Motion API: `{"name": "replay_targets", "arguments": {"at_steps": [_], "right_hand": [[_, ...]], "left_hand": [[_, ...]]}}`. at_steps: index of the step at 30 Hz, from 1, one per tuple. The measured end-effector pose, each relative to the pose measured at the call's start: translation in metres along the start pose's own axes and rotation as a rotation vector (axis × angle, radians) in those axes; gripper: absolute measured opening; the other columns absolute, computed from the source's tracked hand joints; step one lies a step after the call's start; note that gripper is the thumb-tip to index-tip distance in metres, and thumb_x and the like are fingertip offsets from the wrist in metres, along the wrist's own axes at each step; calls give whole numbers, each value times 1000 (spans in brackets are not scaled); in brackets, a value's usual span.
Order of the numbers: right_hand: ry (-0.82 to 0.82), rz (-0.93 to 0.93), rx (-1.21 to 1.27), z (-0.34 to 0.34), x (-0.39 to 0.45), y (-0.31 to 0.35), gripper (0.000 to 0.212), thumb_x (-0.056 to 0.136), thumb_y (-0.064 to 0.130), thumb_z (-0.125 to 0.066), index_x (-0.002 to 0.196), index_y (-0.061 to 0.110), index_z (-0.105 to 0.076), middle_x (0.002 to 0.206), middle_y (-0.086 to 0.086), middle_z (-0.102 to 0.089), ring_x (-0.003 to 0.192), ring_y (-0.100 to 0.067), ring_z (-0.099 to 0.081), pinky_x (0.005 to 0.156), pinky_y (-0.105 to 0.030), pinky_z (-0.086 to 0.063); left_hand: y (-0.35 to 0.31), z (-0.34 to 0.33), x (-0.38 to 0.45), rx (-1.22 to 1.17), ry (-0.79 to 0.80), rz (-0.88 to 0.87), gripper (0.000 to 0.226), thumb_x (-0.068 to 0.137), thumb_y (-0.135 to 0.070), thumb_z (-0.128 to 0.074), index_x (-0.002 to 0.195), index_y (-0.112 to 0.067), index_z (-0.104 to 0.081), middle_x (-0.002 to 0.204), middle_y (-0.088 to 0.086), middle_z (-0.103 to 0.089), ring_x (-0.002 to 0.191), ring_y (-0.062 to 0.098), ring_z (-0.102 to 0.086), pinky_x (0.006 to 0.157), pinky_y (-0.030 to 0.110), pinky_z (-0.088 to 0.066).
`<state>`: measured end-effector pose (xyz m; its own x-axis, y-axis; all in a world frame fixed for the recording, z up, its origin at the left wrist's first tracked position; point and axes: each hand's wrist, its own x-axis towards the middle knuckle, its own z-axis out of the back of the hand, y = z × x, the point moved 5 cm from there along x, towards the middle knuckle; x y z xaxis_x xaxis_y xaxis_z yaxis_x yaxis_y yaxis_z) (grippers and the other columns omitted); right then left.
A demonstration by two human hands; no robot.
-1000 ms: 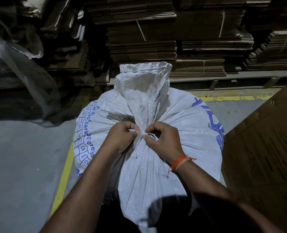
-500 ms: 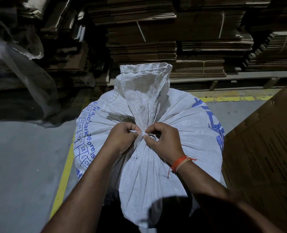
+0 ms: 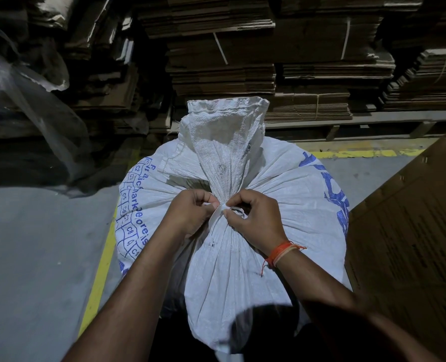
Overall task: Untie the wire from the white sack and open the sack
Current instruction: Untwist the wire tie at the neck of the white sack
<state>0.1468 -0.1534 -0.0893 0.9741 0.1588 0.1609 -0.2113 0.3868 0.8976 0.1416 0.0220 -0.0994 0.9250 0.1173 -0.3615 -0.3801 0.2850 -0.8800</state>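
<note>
Woven white plastic sack [image 3: 282,184], bulging and probably heavy, stays put beneath your fingers. Its soft gathered neck rises just beyond them. Both hands, left hand [image 3: 190,215] and right hand [image 3: 255,220], pinch the thin pale wire tie [image 3: 236,210]; grip its loose ends.

Place: warehouse or packing store | Evidence: tall strapped bundles of flattened brown corrugated cardboard [image 3: 221,48] stacked on a wooden pallet [image 3: 347,126] | bare grey concrete floor [image 3: 33,257] with painted yellow lane lines [image 3: 99,278] | crumpled clear plastic sheeting [image 3: 33,100] | dim lighting
</note>
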Motion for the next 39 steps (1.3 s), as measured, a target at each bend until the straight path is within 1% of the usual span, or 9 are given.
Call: {"name": "replay_targets", "arguments": {"at_steps": [3, 6, 11, 19, 24, 29, 31, 34, 39], "right_hand": [[-1, 8, -8, 0, 1, 0, 9, 78, 13, -82, 79, 15, -74, 76, 5, -72, 74, -10, -70, 70, -33, -60], [-7, 8, -7, 0, 1, 0, 9, 77, 13, -82, 78, 16, -74, 74, 6, -72, 73, -10, -70, 69, -36, -59], [-3, 0, -1, 0, 1, -1, 8, 77, 14, -82, 79, 16, -74, 75, 6, -72, 73, -10, -70, 70, -38, -60], [-5, -8, 11, 1, 0, -1, 9, 77, 11, -82, 79, 15, -75, 75, 7, -72, 74, -10, -71, 69, -36, -61], [-8, 3, -6, 0, 0, 1, 9, 77, 11, -82, 79, 15, -74, 75, 7, -72, 74, -9, -70, 71, -33, -60], [-11, 3, -5, 1, 0, 1, 9, 77, 11, -82, 79, 14, -74, 75, 6, -72, 74, -9, -70, 71, -31, -60], [-11, 2, -8, 1, 0, 1, 9, 77, 11, -83, 79, 14, -74, 75, 6, -72, 75, -9, -70, 72, -31, -60], [-14, 4, -6, 1, 0, 1, 9, 77, 11, -83, 78, 14, -74, 75, 5, -72, 74, -10, -70, 72, -31, -60], [-9, 4, -4, 1, 1, 1, 9, 77, 10, -83, 79, 13, -74, 75, 5, -72, 75, -9, -69, 72, -29, -60]], "left_hand": [[-2, -2, 0, 6, 1, -8, 16, 91, -5, -74, 77, -13, -76, 68, 3, -72, 57, 10, -60, 61, 25, -47], [-2, -2, -1, -16, -3, -4, 16, 91, -4, -74, 77, -12, -76, 67, 5, -71, 56, 11, -58, 59, 24, -46], [2, 2, 1, -65, 8, 24, 9, 93, -4, -73, 85, -6, -76, 76, 13, -73, 68, 22, -63, 71, 32, -51], [1, 5, 0, -70, -25, 38, 7, 94, 1, -69, 89, 0, -74, 71, 12, -69, 58, 16, -57, 58, 24, -48], [3, 2, 2, -95, -12, 26, 7, 93, 0, -71, 91, 5, -74, 79, 21, -70, 72, 26, -60, 71, 35, -49], [3, 1, 2, -77, -16, 6, 6, 92, -2, -72, 89, 2, -76, 83, 29, -74, 73, 26, -62, 74, 37, -50], [4, 1, 3, -75, -17, 8, 7, 91, -2, -73, 85, -2, -76, 77, 22, -74, 66, 22, -62, 70, 31, -51], [4, 0, 2, -63, -1, 15, 14, 90, -1, -73, 79, -9, -76, 67, 8, -71, 53, 11, -57, 58, 22, -45], [5, 4, 3, -86, -10, 57, 14, 91, 1, -71, 80, -6, -74, 68, 11, -68, 54, 16, -52, 58, 25, -42]]}}
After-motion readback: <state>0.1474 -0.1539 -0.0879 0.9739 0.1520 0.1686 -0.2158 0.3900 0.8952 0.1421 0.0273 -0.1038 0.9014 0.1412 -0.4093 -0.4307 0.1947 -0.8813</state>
